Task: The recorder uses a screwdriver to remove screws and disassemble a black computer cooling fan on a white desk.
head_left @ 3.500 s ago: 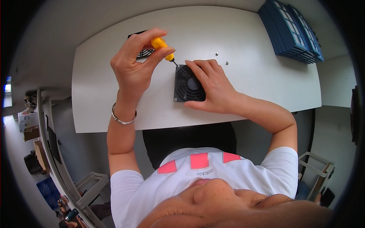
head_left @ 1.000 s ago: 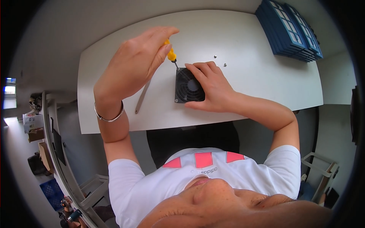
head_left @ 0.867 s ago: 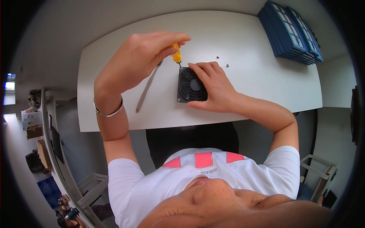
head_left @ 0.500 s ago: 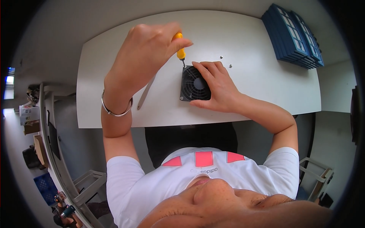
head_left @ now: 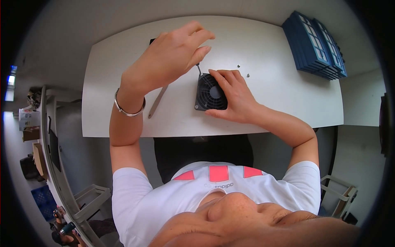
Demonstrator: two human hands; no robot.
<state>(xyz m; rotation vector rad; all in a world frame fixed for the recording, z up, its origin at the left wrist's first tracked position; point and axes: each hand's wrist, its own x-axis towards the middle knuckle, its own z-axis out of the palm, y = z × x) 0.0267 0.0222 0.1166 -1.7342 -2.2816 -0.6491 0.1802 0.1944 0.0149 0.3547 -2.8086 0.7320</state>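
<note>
A square black cooling fan with a round wire guard (head_left: 205, 97) lies flat on the white table. My right hand (head_left: 236, 96) grips it from the right, fingers over its far edge and thumb along its near edge. A screwdriver (head_left: 199, 69) stands almost upright, tip at the screw in the fan's far left corner. My left hand (head_left: 175, 53) is closed around its handle, which the hand now hides; only the shaft shows. Another screw (head_left: 196, 107) sits in the near left corner. Two small loose screws (head_left: 239, 66) lie right of the fan, beyond my right hand.
Left of the fan, a thin flat metal strip (head_left: 158, 103) lies slanted, its far end under my left hand. A small black object (head_left: 152, 41) peeks out behind that hand. Stacked blue bins (head_left: 310, 45) stand at the table's far right. A person works in the lower left background.
My left hand has turned about the screwdriver, its fingers swinging to the right and covering the yellow handle. The black object behind it has come into sight. My right hand keeps its hold on the fan.
</note>
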